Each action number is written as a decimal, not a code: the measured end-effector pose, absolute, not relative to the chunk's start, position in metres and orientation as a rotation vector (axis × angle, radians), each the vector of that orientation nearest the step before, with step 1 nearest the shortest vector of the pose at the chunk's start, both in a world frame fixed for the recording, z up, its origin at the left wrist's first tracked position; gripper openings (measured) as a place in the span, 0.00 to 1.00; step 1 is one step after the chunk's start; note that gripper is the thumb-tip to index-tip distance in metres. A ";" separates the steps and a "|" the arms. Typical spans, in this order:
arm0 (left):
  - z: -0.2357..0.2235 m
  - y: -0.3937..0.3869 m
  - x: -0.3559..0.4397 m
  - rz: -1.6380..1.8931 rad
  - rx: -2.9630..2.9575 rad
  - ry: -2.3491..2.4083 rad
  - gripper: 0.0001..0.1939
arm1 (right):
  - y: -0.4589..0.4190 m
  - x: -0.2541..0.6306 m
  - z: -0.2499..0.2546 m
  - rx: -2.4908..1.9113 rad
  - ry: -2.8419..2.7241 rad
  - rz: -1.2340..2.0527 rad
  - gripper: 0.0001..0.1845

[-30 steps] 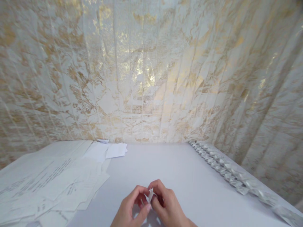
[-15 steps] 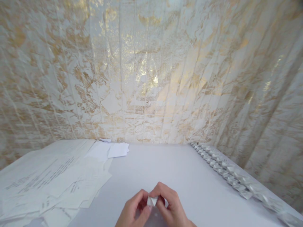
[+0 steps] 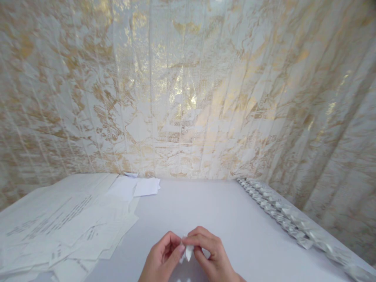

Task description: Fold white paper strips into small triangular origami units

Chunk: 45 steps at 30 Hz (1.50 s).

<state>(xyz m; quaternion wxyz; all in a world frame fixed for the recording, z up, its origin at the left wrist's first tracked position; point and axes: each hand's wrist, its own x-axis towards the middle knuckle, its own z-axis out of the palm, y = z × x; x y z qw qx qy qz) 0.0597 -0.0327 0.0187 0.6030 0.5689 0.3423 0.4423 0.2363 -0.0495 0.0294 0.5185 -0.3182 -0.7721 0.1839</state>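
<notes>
The left hand [image 3: 161,259] and right hand [image 3: 216,256] have their fingertips closed on a small folded paper [image 3: 188,253] between them, above the table [image 3: 199,203]. This looks like fine shaping, calling for a light, steady pinch; no container shows, only paper sheets [image 3: 55,223] left and folded strips [image 3: 274,209] right.

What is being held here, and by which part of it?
A small folded white paper piece, pinched at its upper edges between the fingertips of the left hand and right hand.
</notes>
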 end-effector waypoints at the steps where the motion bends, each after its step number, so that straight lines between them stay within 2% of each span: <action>1: 0.018 -0.031 0.059 1.028 1.358 0.828 0.26 | -0.050 0.236 0.029 -0.779 -1.853 0.447 0.19; 9: 0.024 -0.025 0.054 0.967 1.747 0.969 0.14 | -0.048 0.234 0.024 -0.871 -1.779 0.497 0.10; 16: 0.020 -0.025 0.055 0.955 1.819 0.982 0.12 | -0.047 0.229 0.026 -0.967 -1.743 0.552 0.23; 25: 0.029 -0.028 0.054 0.919 1.762 0.990 0.16 | -0.046 0.230 0.025 -1.051 -1.571 0.797 0.25; 28: 0.025 -0.026 0.053 0.904 1.727 1.000 0.18 | -0.046 0.230 0.022 -1.064 -1.583 0.803 0.21; 32: 0.018 -0.020 0.053 0.885 1.674 0.973 0.23 | -0.046 0.234 0.022 -0.927 -1.786 0.619 0.06; 35: 0.016 -0.018 0.054 0.868 1.661 0.956 0.26 | -0.047 0.237 0.026 -0.821 -2.008 0.413 0.16; 39: 0.019 -0.019 0.054 0.867 1.668 0.963 0.24 | -0.049 0.236 0.029 -0.834 -2.088 0.296 0.25; 45: 0.023 -0.023 0.053 0.861 1.683 0.967 0.20 | -0.050 0.237 0.029 -0.949 -2.162 0.211 0.28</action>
